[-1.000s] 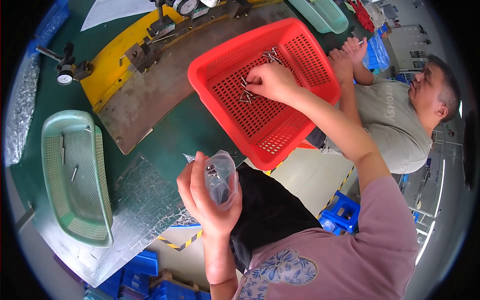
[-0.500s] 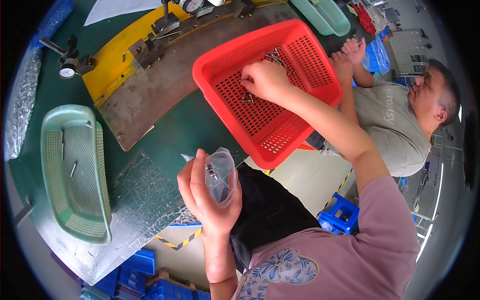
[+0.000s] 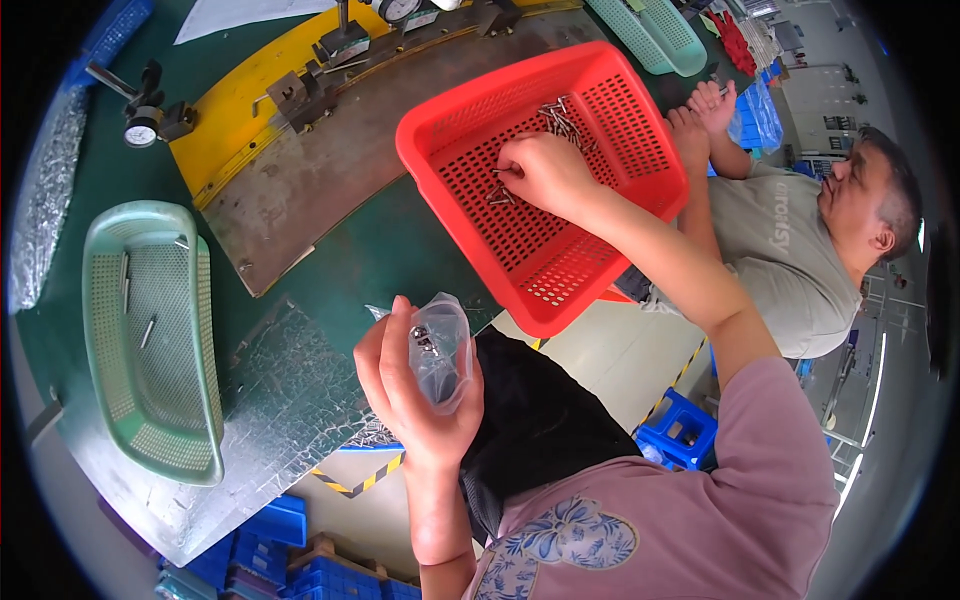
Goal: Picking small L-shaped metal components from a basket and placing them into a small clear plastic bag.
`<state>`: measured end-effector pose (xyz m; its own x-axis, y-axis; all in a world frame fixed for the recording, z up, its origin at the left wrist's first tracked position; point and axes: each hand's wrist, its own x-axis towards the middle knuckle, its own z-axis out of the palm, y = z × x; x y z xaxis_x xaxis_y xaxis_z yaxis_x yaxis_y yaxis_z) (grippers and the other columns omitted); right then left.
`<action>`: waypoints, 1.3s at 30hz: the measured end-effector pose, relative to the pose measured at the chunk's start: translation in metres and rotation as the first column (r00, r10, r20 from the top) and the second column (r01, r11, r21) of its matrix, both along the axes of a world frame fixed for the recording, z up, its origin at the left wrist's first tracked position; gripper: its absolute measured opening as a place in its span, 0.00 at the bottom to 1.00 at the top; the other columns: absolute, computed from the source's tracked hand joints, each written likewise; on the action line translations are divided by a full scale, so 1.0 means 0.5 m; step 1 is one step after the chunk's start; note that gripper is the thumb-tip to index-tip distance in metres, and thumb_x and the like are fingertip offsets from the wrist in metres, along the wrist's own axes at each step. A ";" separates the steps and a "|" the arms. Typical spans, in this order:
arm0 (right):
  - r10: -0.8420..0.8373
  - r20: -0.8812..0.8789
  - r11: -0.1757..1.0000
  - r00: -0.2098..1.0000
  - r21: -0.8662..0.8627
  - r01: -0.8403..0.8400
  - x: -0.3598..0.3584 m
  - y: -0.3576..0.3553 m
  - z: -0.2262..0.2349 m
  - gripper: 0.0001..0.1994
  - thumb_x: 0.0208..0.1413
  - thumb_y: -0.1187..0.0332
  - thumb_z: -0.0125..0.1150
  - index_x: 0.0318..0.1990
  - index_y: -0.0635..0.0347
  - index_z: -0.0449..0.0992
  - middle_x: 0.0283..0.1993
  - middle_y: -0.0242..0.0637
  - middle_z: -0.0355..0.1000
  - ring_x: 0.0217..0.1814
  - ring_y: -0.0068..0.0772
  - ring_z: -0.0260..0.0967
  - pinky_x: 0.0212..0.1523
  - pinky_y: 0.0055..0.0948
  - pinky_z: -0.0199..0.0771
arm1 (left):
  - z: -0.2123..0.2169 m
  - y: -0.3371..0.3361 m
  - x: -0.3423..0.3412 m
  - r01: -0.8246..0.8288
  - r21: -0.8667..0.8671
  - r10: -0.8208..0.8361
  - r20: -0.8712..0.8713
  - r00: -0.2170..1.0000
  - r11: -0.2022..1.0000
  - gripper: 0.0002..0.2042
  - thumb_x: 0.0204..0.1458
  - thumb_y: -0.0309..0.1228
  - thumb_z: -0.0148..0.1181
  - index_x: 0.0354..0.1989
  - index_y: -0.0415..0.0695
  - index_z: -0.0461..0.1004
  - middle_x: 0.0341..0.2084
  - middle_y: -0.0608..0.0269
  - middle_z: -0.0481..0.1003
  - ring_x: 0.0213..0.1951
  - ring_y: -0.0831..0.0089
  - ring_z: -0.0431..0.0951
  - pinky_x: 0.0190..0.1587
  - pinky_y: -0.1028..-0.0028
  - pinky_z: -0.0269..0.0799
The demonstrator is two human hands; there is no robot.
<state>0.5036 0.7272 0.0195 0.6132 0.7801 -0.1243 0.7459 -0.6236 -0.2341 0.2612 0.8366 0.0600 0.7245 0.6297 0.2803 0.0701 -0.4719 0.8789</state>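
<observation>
A green basket with a few loose metal pins sits at the left end of the worktop, and a grey metal plate lies toward the far edge with dial gauges beyond it. A co-worker's hands rest at the far right edge. The red basket overhangs the near edge. The right hand reaches into it, fingers pinched over small metal pins on its floor. The left hand grips a clear plastic bag off the near edge, well apart from the basket.
</observation>
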 end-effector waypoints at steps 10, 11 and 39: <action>-0.235 -0.591 0.941 0.772 0.061 0.333 -0.050 0.019 0.121 0.07 0.53 0.69 0.58 0.33 0.63 0.72 0.29 0.38 0.74 0.27 0.31 0.74 0.26 0.27 0.72 | -0.003 0.002 -0.002 -0.032 0.008 0.032 0.002 0.999 0.999 0.33 0.34 0.19 0.65 0.55 0.38 0.64 0.40 0.52 0.68 0.40 0.59 0.71 0.42 0.66 0.68; -0.236 -0.872 0.867 0.429 0.011 0.499 -0.074 0.030 0.159 0.07 0.55 0.68 0.57 0.35 0.63 0.71 0.29 0.38 0.74 0.26 0.27 0.74 0.23 0.22 0.72 | -0.002 0.003 -0.002 -0.030 -0.001 0.030 0.009 1.000 1.000 0.33 0.34 0.19 0.65 0.55 0.38 0.64 0.40 0.52 0.68 0.40 0.59 0.71 0.42 0.66 0.68; 0.156 -0.985 0.910 0.078 0.174 0.377 -0.193 0.059 0.250 0.08 0.54 0.75 0.59 0.40 0.69 0.72 0.32 0.40 0.75 0.29 0.27 0.75 0.29 0.21 0.76 | 0.007 0.008 0.005 0.009 -0.050 -0.007 0.059 0.998 0.999 0.33 0.33 0.20 0.66 0.55 0.39 0.64 0.41 0.52 0.68 0.40 0.58 0.71 0.42 0.65 0.68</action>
